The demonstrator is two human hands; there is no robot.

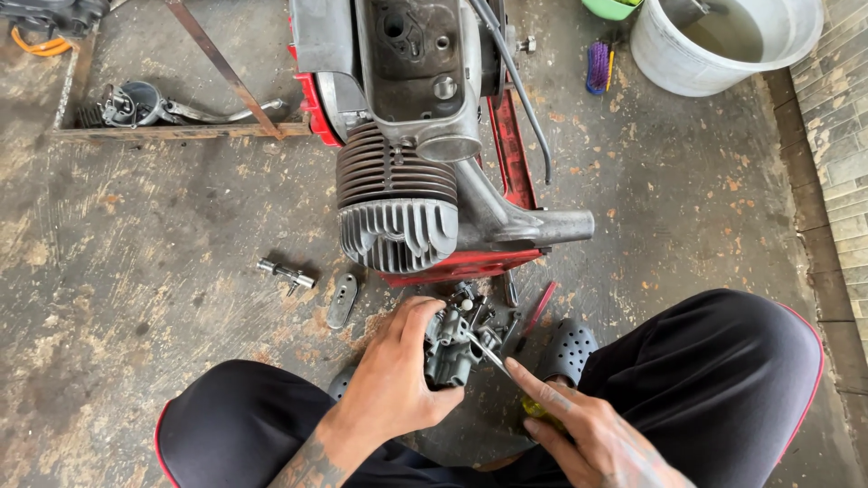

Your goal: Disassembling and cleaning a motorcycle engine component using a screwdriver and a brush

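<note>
My left hand [395, 375] grips a small grey carburettor [449, 348] just above the floor, between my knees. In my right hand [588, 434] is a screwdriver [493, 359] with a yellow handle, its index finger laid along the shaft. The metal tip touches the carburettor's right side. A finned grey engine [398, 203] on a red stand [508, 149] lies straight ahead of both hands. Small metal parts lie under the carburettor, partly hidden by it.
On the stained concrete floor lie a short metal shaft [286, 273], a flat metal plate [343, 300] and a red-handled tool [541, 307]. A white bucket of water [723, 41] and a brush [598, 66] stand far right. A rusty frame [181, 131] with parts lies far left.
</note>
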